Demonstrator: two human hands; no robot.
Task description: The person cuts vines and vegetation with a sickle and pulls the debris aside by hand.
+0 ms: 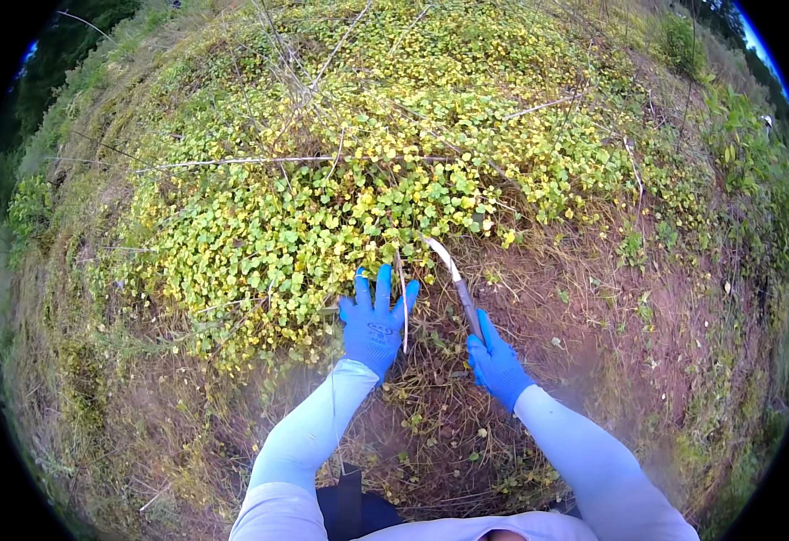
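My left hand, in a blue knit glove, reaches with spread fingers to the near edge of a dense patch of low plants with round green and yellow leaves. Beside its fingers a thin dry stem stands out from the leaves. In my right hand, also gloved in blue, is the dark handle of a sickle. Its curved pale blade points up and left, with the tip at the edge of the leaves. What my left fingertips touch cannot be told.
Long dry stalks lie across the plants, and thin bare branches rise farther off. Brown soil with dry grass spreads at the right. Taller green shrubs grow at the right rim. Dry grass lies below my hands.
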